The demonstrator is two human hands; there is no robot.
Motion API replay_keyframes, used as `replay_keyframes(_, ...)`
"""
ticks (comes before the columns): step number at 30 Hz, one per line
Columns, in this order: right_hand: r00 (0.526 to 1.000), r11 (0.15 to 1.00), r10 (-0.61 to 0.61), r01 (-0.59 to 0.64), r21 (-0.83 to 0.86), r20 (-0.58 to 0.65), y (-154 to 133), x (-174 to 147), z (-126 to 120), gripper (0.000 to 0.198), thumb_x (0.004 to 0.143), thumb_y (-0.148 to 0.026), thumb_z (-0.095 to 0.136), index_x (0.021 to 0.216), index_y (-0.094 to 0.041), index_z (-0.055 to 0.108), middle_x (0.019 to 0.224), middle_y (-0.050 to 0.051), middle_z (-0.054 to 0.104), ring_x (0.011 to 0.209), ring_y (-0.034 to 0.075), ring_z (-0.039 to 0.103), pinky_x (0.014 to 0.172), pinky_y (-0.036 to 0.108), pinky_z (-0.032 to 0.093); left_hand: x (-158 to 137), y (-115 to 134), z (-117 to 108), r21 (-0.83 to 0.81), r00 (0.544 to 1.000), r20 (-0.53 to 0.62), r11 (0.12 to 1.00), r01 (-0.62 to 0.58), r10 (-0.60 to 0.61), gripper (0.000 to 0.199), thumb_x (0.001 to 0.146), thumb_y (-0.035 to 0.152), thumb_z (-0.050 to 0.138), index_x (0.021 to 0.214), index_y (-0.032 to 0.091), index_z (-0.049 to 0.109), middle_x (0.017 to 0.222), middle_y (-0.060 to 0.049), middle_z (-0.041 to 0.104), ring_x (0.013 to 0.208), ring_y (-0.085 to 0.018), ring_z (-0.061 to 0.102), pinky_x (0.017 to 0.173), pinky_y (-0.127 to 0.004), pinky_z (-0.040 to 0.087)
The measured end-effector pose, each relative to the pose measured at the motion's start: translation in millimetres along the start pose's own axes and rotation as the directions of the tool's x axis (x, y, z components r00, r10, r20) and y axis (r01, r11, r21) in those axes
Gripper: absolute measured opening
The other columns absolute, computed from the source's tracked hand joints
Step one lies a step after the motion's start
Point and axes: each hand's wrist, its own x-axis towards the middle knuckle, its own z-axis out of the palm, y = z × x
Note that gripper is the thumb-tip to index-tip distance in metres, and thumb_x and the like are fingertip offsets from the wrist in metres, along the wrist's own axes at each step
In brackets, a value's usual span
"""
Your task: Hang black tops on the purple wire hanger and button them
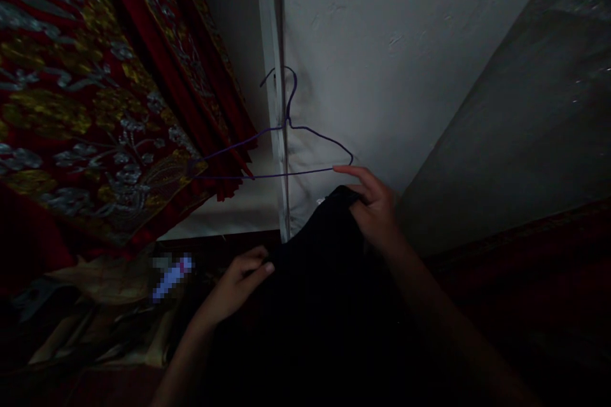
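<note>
A thin purple wire hanger hangs in front of the pale wall, its hook at a narrow upright strip. Below it, a black garment spreads downward, its exact kind lost in the dark. My right hand pinches the garment's upper corner between thumb and fingers, while its outstretched index fingertip touches the hanger's bottom bar near the right end. Lower and to the left, my left hand grips the garment's left edge, thumb on top. A small whitish spot shows at the garment's top edge.
Red cloth with gold and silver embroidery hangs at the left, overlapping the hanger's left end. The upright strip runs down the wall. A grey sheet-like surface covers the right. Crumpled tan material lies low at left.
</note>
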Motion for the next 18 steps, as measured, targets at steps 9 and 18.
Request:
replay_keyframes(9,0.988,0.984,0.012,0.016,-0.179,0.155,80.7,62.1,47.6,0.032,0.093,-0.033,0.044,0.100,-0.021,0.073,0.093,0.005,0.074,0.095,0.023,0.067,0.087,0.033,0.049,-4.0,15.1,-20.8,0.419,0.960,-0.055,0.866,0.272,-0.275,0.054,0.086,0.068,0.058,0.103,0.021,0.078,0.106,-0.006,0.077,0.104,-0.031,0.066,0.096,-0.038,0.050)
replay_keyframes(18,0.961,0.944,0.017,0.077,-0.322,0.278,64.4,27.1,-2.5,0.027,0.088,-0.031,0.053,0.062,-0.021,0.050,0.057,-0.003,0.050,0.057,0.014,0.048,0.057,0.027,0.031,14.2,-12.9,-60.1,0.691,0.968,-0.056,0.691,0.214,-0.244,0.049,0.089,0.064,0.054,0.075,0.019,0.070,0.080,-0.007,0.073,0.074,-0.026,0.069,0.070,-0.034,0.049)
